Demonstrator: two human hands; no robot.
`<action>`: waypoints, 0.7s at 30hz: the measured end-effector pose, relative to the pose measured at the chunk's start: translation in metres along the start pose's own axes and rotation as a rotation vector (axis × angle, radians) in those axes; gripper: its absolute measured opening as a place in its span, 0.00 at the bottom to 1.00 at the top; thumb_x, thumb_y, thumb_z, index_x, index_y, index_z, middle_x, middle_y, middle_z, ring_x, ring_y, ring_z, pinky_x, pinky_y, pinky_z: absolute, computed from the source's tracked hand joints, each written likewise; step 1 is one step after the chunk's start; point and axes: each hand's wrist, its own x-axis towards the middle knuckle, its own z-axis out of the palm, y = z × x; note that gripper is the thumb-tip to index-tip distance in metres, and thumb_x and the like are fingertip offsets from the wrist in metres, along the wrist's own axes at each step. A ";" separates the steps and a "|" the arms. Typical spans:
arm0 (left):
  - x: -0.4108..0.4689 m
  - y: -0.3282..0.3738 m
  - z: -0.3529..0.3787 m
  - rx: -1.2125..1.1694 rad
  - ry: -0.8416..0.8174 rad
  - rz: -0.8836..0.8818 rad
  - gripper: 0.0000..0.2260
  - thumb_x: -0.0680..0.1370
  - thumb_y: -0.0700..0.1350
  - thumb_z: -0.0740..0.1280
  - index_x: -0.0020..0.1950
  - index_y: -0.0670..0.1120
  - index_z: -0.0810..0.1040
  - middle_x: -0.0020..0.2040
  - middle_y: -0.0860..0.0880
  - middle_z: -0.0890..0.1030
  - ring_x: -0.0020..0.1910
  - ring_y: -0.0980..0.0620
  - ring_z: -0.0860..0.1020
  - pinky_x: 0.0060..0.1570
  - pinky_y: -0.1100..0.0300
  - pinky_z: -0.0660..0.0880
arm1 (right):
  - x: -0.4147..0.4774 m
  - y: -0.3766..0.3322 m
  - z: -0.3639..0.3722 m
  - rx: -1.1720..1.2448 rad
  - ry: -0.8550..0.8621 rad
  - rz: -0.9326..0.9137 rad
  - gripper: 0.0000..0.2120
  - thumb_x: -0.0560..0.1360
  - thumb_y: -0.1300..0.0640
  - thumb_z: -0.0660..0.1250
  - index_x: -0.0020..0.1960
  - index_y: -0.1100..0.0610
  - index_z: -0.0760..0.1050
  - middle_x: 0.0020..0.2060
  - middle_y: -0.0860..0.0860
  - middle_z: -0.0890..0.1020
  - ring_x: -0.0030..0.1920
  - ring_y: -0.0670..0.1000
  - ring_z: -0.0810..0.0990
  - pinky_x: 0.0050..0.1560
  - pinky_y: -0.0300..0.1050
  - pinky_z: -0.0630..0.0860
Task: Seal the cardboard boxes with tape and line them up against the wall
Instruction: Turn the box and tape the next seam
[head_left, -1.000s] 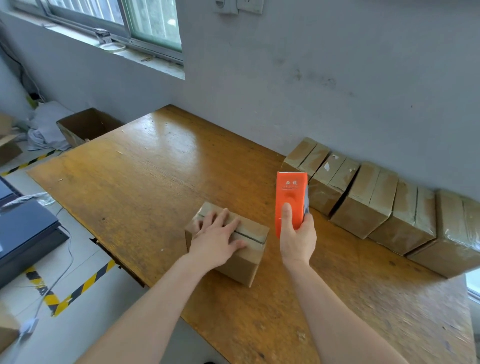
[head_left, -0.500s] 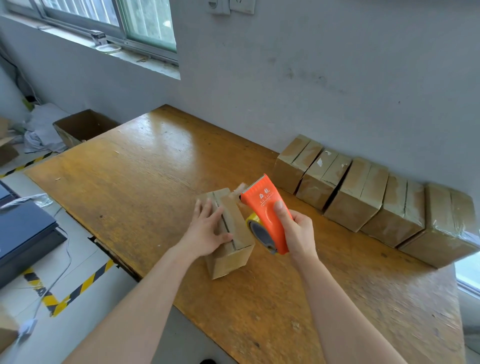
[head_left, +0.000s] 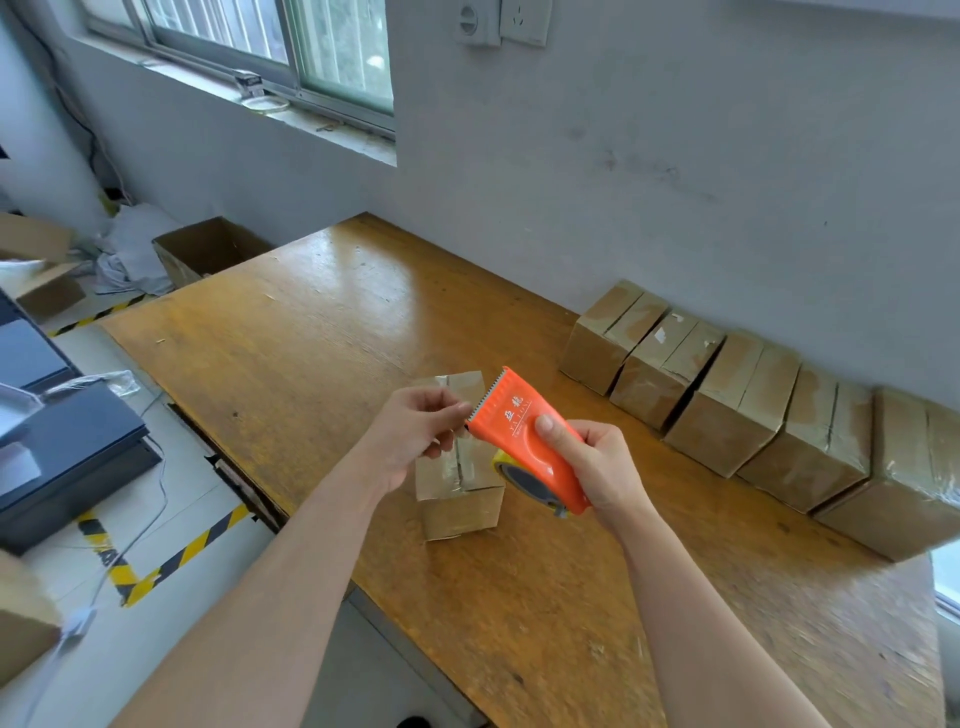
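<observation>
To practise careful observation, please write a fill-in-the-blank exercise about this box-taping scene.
1. The right hand holds an ___ tape dispenser.
2. ___ boxes line the wall.
3. Below the left hand, a single box stands on the ___.
Missing words: orange; five; table.

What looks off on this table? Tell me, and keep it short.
Only small things: in the row of boxes, the second box from the left has white torn patches on top, and the rightmost box has wrinkled tape. Nothing spilled or toppled.
</observation>
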 end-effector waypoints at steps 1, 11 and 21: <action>-0.001 -0.001 -0.001 -0.001 0.039 -0.003 0.08 0.77 0.41 0.69 0.37 0.45 0.78 0.28 0.52 0.77 0.27 0.56 0.71 0.29 0.64 0.66 | -0.001 -0.002 0.000 -0.016 -0.010 -0.006 0.31 0.62 0.30 0.70 0.43 0.59 0.81 0.39 0.54 0.85 0.37 0.52 0.84 0.36 0.44 0.78; -0.006 -0.017 -0.007 0.218 0.198 -0.002 0.12 0.82 0.39 0.62 0.38 0.44 0.72 0.30 0.50 0.72 0.30 0.54 0.67 0.32 0.61 0.65 | 0.001 -0.023 -0.008 -0.337 -0.179 -0.024 0.27 0.65 0.32 0.72 0.43 0.58 0.82 0.37 0.53 0.85 0.36 0.52 0.84 0.38 0.48 0.79; -0.011 -0.022 0.002 0.177 0.252 -0.010 0.11 0.82 0.41 0.61 0.39 0.46 0.72 0.35 0.50 0.76 0.36 0.53 0.74 0.35 0.59 0.70 | 0.002 -0.027 -0.015 -0.441 -0.236 -0.057 0.29 0.61 0.29 0.68 0.46 0.54 0.82 0.40 0.46 0.85 0.40 0.46 0.84 0.39 0.40 0.78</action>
